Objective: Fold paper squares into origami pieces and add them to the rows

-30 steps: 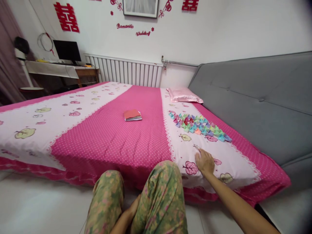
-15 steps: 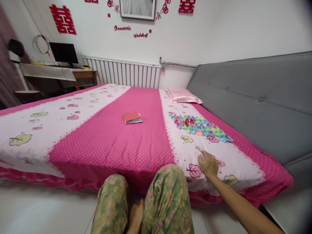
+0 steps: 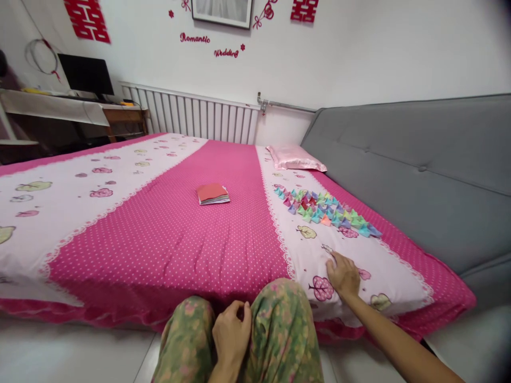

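Note:
My right hand (image 3: 344,274) lies on the pale printed strip of the bedspread (image 3: 191,250), its fingers loosely stretched out and nothing in it. Between my knees is my left hand (image 3: 232,332), fingers curled in towards the thumb, with no object showing in them. Beyond the right hand, several small folded paper pieces (image 3: 325,219) in blue, green, pink, purple and red lie in close rows. A stack of square paper (image 3: 213,193) with a red sheet on top rests on the pink middle strip.
A pink pillow (image 3: 296,158) lies at the far side of the bed. The grey padded headboard (image 3: 399,159) runs along the right. Behind the bed are a radiator (image 3: 191,114) and, at left, a desk (image 3: 51,106) with a monitor (image 3: 85,74).
My left hand has come up from low between my knees and shows more fully. My right hand stays on the bed, and the view has shifted slightly.

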{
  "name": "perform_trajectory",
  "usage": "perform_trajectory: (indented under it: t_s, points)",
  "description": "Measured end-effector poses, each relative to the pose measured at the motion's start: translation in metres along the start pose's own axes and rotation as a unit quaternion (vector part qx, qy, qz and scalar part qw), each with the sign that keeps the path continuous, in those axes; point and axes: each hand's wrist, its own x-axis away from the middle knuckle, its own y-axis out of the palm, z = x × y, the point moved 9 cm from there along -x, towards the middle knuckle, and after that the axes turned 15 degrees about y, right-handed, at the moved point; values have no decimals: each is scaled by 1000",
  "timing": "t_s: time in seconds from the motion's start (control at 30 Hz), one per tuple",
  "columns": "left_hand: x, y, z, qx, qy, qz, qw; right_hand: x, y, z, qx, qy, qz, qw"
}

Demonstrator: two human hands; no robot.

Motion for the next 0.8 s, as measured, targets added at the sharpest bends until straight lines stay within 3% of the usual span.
perform_trajectory:
  t_s: [0.23,0.57,0.7,0.8]
  points:
    - [-44,-32,33,45,105,105,988,0,2,-1,9,-7,0,1000]
    - [-116,-81,56,61,174,247,951,2,6,-5,24,-26,10,999]
    - [-148,-89,48,9,145,247,958,2,8,-6,24,-31,6,999]
    - [-177,-79,30,-31,112,219,969,1,10,-6,26,-34,-3,999]
